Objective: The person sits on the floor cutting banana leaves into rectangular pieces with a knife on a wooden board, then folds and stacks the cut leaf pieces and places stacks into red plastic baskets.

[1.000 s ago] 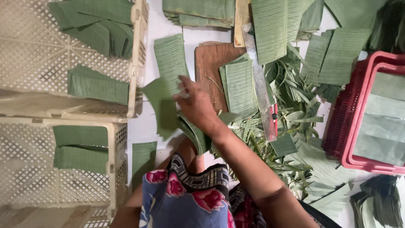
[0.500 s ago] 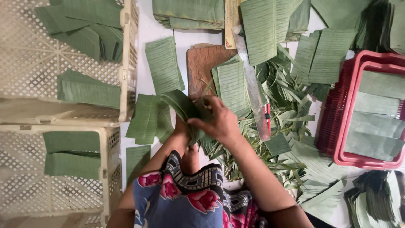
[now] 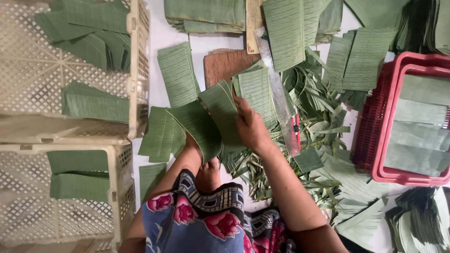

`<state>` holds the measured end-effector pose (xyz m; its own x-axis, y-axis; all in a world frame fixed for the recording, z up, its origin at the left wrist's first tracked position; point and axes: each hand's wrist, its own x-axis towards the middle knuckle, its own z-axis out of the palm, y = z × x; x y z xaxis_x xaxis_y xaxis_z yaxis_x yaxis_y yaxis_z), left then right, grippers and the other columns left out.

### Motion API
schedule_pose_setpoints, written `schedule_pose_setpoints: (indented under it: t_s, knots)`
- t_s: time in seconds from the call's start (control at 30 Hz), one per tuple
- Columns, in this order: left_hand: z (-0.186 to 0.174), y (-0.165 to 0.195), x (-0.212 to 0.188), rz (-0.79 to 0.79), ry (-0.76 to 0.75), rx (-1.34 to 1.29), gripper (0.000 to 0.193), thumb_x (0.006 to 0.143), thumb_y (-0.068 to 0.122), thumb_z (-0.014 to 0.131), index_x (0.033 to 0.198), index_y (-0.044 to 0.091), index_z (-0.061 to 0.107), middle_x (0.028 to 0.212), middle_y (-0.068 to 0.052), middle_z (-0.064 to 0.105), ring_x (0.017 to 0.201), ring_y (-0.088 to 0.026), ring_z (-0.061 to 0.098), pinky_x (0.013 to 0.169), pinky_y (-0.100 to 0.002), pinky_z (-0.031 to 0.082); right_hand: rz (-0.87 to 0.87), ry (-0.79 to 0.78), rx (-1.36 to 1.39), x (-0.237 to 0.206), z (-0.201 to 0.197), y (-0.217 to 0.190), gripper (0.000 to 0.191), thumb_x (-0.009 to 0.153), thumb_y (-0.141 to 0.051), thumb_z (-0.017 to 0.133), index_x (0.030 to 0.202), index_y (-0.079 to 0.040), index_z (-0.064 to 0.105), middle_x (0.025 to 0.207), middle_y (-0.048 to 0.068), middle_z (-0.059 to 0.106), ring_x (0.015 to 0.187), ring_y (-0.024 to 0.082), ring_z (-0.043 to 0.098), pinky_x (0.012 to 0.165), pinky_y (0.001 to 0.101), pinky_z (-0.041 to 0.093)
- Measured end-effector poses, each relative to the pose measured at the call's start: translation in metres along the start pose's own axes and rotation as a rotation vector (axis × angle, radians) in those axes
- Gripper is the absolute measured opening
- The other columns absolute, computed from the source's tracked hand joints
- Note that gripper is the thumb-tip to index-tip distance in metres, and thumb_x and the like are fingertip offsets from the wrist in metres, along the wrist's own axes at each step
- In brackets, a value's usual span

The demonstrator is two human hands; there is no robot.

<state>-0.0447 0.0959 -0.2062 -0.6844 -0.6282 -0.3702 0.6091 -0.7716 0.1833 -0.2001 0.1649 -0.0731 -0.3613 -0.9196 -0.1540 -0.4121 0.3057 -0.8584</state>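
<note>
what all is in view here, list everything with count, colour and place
cut leaf pieces in hand: a fanned bunch, green, centre, held by both hands
loose leaf pieces: many, green, spread over the white surface, stacks along the top edge
leaf trimmings: a heap, green, right of centre
cream crates: two, perforated plastic, left side, each with a few green leaf stacks
red basket: one, right edge, holds stacked leaf pieces
wooden board: one, brown, top centre, partly under leaves
long knife: one, metal blade with a red part at the near end, lying right of the board
left hand: mostly hidden under the leaf bunch
right hand: gripping the bunch from the right
</note>
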Motion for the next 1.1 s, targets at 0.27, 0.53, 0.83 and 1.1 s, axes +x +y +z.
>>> schedule_pose_setpoints:
  t_s: [0.27,0.53,0.83,1.1]
  knots:
    - [0.043,0.005,-0.005,0.038,0.566,0.327,0.072,0.100,0.066,0.035,0.131,0.007,0.060,0.114,-0.015,0.068,0.102,-0.028,0.066,0.089,-0.042,0.055,0.033,-0.200,-0.005,-0.006,0.024,-0.009,0.071,0.090,-0.027,0.077,0.147,-0.007,0.039,0.119,0.027,0.068,0.109,0.040,0.069,0.092,0.0443,0.054]
    - [0.029,0.044,0.009,0.245,0.381,0.838,0.037,0.089,0.000,0.065,0.125,0.006,0.059,0.121,-0.010,0.068,0.110,-0.022,0.062,0.097,-0.036,0.050,-0.062,0.141,0.027,0.031,0.060,0.036,0.048,0.097,-0.011,0.060,0.143,-0.005,0.049,0.121,0.027,0.067,0.114,0.043,0.067,0.093,0.0471,0.054]
    - [0.044,0.148,0.066,0.480,0.543,1.314,0.046,0.095,-0.002,0.060,0.140,0.005,0.056,0.135,-0.013,0.069,0.124,-0.023,0.066,0.110,-0.036,0.049,0.102,0.434,-0.401,0.026,-0.008,0.060,0.060,0.087,-0.028,0.079,0.138,-0.004,0.056,0.131,0.019,0.059,0.122,0.038,0.057,0.107,0.0442,0.046]
    - [0.060,0.041,0.028,0.686,0.289,1.855,0.070,0.104,0.031,0.072,0.156,-0.002,0.039,0.158,-0.029,0.047,0.150,-0.042,0.039,0.125,-0.053,0.028,0.396,0.315,-0.621,0.026,-0.012,0.075,0.108,0.061,-0.050,0.091,0.147,-0.005,0.043,0.137,0.021,0.048,0.126,0.041,0.046,0.100,0.0544,0.043]
